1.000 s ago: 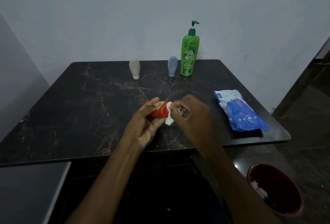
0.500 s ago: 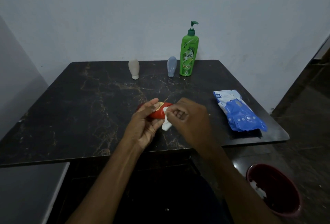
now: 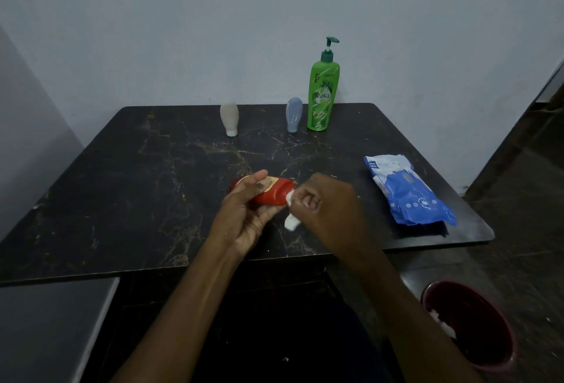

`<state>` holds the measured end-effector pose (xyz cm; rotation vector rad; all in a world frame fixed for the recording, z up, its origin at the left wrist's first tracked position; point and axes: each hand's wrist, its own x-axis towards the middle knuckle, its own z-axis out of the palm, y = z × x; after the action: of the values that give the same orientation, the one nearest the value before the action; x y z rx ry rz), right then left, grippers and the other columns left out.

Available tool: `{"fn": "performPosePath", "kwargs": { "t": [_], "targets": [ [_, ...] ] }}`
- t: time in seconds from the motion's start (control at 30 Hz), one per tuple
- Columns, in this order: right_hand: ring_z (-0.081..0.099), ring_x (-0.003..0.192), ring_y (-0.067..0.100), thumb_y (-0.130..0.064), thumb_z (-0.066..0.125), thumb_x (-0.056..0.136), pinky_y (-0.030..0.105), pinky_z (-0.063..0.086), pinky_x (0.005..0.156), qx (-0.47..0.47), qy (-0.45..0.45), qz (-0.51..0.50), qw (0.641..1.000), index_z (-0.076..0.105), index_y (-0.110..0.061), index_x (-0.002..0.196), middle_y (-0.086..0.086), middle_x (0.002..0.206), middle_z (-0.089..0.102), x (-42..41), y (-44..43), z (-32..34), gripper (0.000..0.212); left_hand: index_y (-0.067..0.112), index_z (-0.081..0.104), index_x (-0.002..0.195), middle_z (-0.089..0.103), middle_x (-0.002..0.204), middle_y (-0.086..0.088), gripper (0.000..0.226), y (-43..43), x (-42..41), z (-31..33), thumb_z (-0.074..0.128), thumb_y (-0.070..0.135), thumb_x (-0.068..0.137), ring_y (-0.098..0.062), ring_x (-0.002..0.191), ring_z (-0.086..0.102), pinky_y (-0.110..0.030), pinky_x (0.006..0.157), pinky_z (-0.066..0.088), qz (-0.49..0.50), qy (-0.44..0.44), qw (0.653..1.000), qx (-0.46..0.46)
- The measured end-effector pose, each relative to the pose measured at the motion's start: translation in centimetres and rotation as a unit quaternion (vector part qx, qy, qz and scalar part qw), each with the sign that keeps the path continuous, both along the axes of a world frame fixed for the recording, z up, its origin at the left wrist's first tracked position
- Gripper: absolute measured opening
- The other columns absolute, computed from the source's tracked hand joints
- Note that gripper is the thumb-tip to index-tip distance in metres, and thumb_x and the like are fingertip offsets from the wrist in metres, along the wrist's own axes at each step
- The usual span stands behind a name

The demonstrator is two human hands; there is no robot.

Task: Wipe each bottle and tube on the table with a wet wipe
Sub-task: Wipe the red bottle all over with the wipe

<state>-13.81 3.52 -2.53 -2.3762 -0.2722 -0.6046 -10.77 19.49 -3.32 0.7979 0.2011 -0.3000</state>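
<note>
Two hands over the dark table (image 3: pixel 122 199) — left hand (image 3: pixel 244 218) clamped on the red tube (image 3: pixel 274 193), right hand (image 3: pixel 323 202) pinching the wet wipe (image 3: pixel 291 211), now slid back to the tube's right end; wiping continues.

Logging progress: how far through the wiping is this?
Done: cannot tell; a used-looking white scrap lies in the maroon bin. In hand: left hand holds the red bottle, right hand rubs the wet wipe on it. Seemingly left: beige tube, blue-grey tube, green pump bottle.
</note>
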Motion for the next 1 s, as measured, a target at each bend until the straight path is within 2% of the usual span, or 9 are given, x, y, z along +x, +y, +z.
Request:
{"fn": "performPosePath", "kwargs": {
  "t": [0.1,0.17,0.23,0.3,0.43,0.63,0.77,0.87,1.0],
  "targets": [
    [0.057,0.065,0.004,-0.022,0.072,0.079,0.016,0.046,0.06,0.036,0.005,0.024,0.999,0.07,-0.018,0.076,-0.01,0.075,0.062,-0.5,0.7,-0.1,0.006,0.004,0.062,0.129,0.059,0.13,-0.023,0.036,-0.3,-0.1,0.0,0.061,0.001,0.093,-0.029,0.089,0.077,-0.035,0.064,0.063,-0.005,-0.001,1.0,0.007],
    [0.057,0.066,0.004,-0.02,0.073,0.08,0.012,0.044,0.062,0.063,-0.005,0.008,0.998,0.07,-0.015,0.076,-0.008,0.075,0.062,-0.4,0.6,0.2,0.007,0.004,0.063,0.128,0.059,0.131,-0.024,0.041,-0.5,-0.1,0.1,0.066,0.002,0.087,-0.03,0.092,0.076,-0.035,0.063,0.063,-0.007,0.001,1.0,0.004],
    [0.057,0.066,0.006,-0.02,0.074,0.081,0.014,0.045,0.061,0.052,-0.019,-0.023,0.998,0.068,-0.013,0.075,-0.005,0.075,0.062,0.0,0.1,0.2,0.01,0.005,0.064,0.128,0.058,0.132,-0.023,0.049,-0.6,-0.2,0.1,0.07,0.004,0.079,-0.032,0.094,0.075,-0.035,0.063,0.063,-0.007,0.003,1.0,0.012],
    [0.057,0.064,0.008,-0.019,0.074,0.081,0.019,0.046,0.059,0.044,-0.018,-0.039,0.998,0.067,-0.012,0.075,-0.003,0.074,0.062,0.1,-0.3,0.1,0.011,0.006,0.064,0.127,0.059,0.129,-0.022,0.041,-0.5,-0.2,-0.1,0.066,0.002,0.087,-0.031,0.092,0.077,-0.035,0.064,0.063,-0.007,0.001,1.0,0.021],
    [0.055,0.065,0.002,-0.021,0.071,0.08,0.01,0.041,0.06,0.02,0.005,-0.013,1.0,0.068,-0.019,0.077,-0.011,0.075,0.059,-0.5,0.6,-0.3,0.005,0.006,0.064,0.127,0.061,0.128,-0.022,0.035,-0.5,-0.1,-0.3,0.062,0.001,0.093,-0.033,0.095,0.076,-0.039,0.069,0.065,-0.004,-0.001,1.0,0.015],
    [0.058,0.065,0.009,-0.017,0.073,0.082,0.022,0.048,0.061,0.072,-0.018,-0.061,0.995,0.067,-0.013,0.077,-0.004,0.075,0.063,0.4,-0.7,0.0,0.008,0.005,0.064,0.126,0.058,0.132,-0.023,0.034,-0.3,-0.2,-0.2,0.061,0.001,0.092,-0.032,0.095,0.076,-0.038,0.068,0.064,-0.004,-0.002,1.0,0.014],
    [0.065,0.076,0.003,-0.022,0.067,0.089,0.021,0.055,0.068,0.148,-0.003,-0.049,0.988,0.07,-0.021,0.096,-0.011,0.088,0.068,0.1,-1.0,-0.6,0.007,0.006,0.065,0.125,0.057,0.136,-0.024,0.032,-0.2,-0.2,-0.2,0.06,0.001,0.094,-0.035,0.101,0.073,-0.036,0.064,0.063,-0.009,0.008,1.0,0.015],
    [0.062,0.084,-0.003,-0.016,0.069,0.089,0.014,0.052,0.074,0.133,-0.049,-0.036,0.989,0.07,-0.023,0.109,-0.013,0.096,0.065,-0.4,-0.8,-0.8,0.021,0.005,0.064,0.126,0.056,0.136,-0.024,0.034,-0.2,-0.1,-0.1,0.06,0.002,0.093,-0.036,0.103,0.071,-0.034,0.062,0.063,-0.008,0.008,1.0,0.017],
    [0.061,0.089,0.001,-0.003,0.069,0.084,0.016,0.053,0.074,0.1,-0.104,0.003,0.99,0.075,-0.014,0.099,-0.005,0.101,0.062,-1.1,-0.1,-1.4,0.019,0.008,0.065,0.126,0.057,0.135,-0.023,0.033,-0.2,0.0,-0.2,0.061,0.004,0.093,-0.035,0.102,0.073,-0.036,0.066,0.065,-0.016,0.006,1.0,0.023]
  ]
}}
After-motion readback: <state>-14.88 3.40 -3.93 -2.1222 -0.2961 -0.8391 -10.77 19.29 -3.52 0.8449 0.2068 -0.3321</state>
